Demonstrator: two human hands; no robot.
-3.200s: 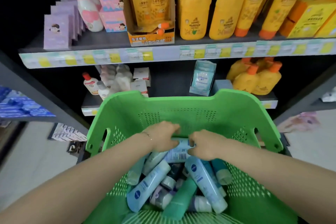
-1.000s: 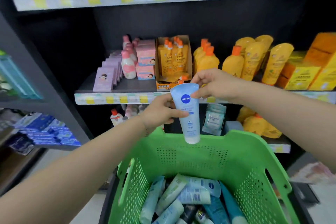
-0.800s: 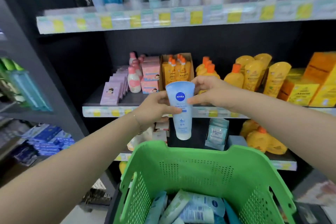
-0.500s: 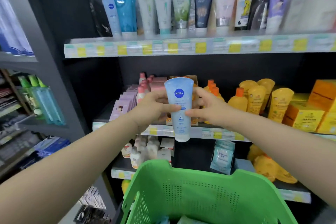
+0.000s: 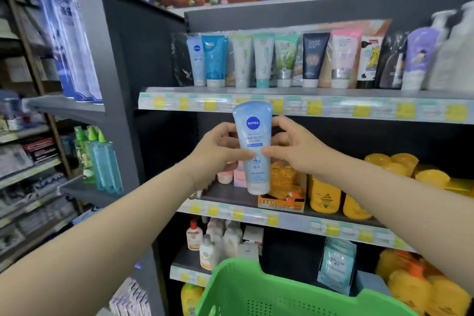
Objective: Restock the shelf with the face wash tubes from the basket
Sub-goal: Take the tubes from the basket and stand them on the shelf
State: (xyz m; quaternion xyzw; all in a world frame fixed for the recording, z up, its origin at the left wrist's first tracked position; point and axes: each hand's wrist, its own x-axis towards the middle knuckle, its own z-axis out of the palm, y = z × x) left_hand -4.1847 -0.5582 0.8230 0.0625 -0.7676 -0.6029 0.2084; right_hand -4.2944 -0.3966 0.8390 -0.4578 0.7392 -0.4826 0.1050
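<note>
Up on the top shelf (image 5: pixel 282 91), a packed row of tubes (image 5: pixel 259 59) stands cap-down, with yellow bottles (image 5: pixel 324 195) one shelf lower and the green basket (image 5: pixel 282 287) down at the bottom. Both the left hand (image 5: pixel 218 147) and right hand (image 5: pixel 292 143) pinch the pale blue face wash tube (image 5: pixel 252 133), upright, cap down, just below that top shelf's edge.
</note>
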